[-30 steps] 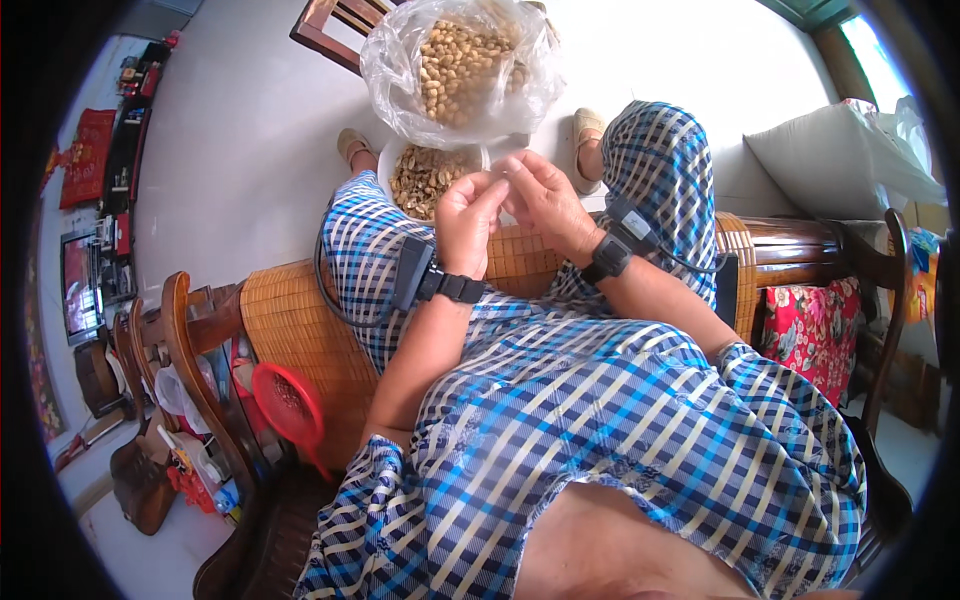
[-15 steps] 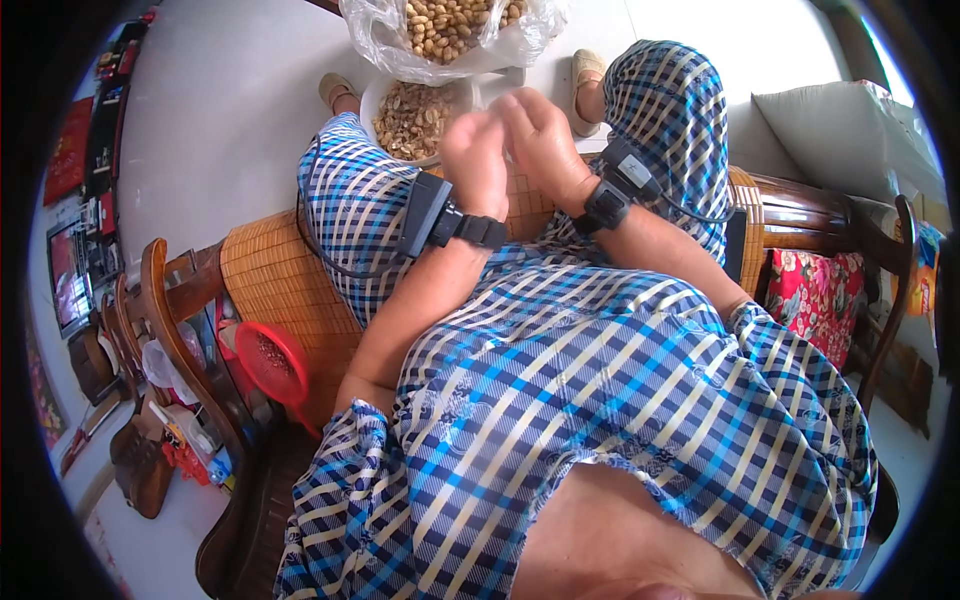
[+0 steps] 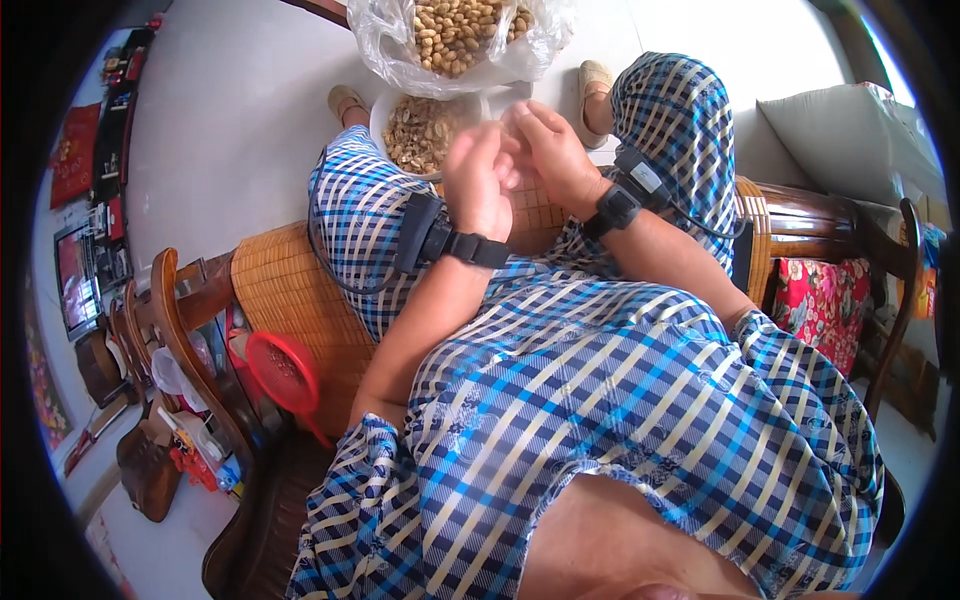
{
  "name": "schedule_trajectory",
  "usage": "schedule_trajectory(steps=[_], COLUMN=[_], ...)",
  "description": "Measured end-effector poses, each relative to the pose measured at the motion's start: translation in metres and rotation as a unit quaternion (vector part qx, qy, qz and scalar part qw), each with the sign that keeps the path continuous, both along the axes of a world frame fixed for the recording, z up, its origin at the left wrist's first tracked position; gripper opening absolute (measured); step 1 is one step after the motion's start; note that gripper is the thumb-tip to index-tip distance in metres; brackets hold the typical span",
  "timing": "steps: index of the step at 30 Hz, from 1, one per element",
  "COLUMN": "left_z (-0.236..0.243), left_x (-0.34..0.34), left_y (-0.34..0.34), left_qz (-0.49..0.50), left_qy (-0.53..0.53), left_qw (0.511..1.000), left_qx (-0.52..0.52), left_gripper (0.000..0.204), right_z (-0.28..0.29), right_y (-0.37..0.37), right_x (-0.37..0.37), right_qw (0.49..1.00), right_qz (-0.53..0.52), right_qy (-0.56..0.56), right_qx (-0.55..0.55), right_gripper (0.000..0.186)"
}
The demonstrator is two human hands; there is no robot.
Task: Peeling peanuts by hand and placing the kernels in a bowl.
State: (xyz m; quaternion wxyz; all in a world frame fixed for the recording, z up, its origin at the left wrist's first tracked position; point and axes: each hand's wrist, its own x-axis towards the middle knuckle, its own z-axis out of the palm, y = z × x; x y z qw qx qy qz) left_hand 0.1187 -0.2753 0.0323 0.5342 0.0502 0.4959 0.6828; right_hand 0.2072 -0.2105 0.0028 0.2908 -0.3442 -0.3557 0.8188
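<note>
My left hand and my right hand are raised close together in front of my knees, fingers curled inward. The left fingers are slightly blurred; whatever either hand holds is hidden or too small to make out. Just beyond them is a white bowl of broken shells, partly covered by a clear plastic bag full of peanuts. Dark devices with cables are strapped at both wrists.
I sit on a wooden bench with a woven mat. A red basket lies left of me, a floral cushion right, a pale sack beyond. A screen and clutter line the left.
The view has shifted, so bag and bowl sit higher than a second ago. My hands stay together, but the left fingers have moved and are curled beside the right hand's fingertips.
</note>
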Motion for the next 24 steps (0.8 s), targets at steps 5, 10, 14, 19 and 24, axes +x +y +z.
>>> schedule_trajectory(steps=[5, 10, 14, 19, 24], left_z=[0.002, -0.008, -0.064, -0.054, -0.051], left_x=[-0.02, -0.053, -0.121, -0.111, -0.043], left_y=[-0.006, 0.009, 0.024, 0.02, 0.002], left_qz=[0.009, 0.07, 0.04, -0.004, -0.116], left_qy=[-0.08, 0.049, 0.369, 0.21, -0.279], left_qw=[0.996, 0.996, 0.925, 0.974, 0.946], left_qx=[0.05, 0.006, -0.08, -0.08, 0.116], left_gripper=[0.009, 0.01, 0.029, 0.034, 0.037], right_z=[0.01, 0.013, 0.02, 0.014, 0.006], right_y=[-0.002, 0.001, 0.0, -0.003, -0.01], right_x=[-0.002, 0.008, -0.003, 0.006, -0.002], right_qw=[0.991, 0.983, 0.992, 0.999, 0.917], right_qz=[0.026, 0.057, 0.041, 0.005, -0.015], right_qy=[0.072, 0.132, 0.1, 0.031, -0.139], right_qx=[-0.107, -0.112, -0.07, -0.039, 0.373], right_gripper=[0.02, 0.023, 0.025, 0.026, 0.029])
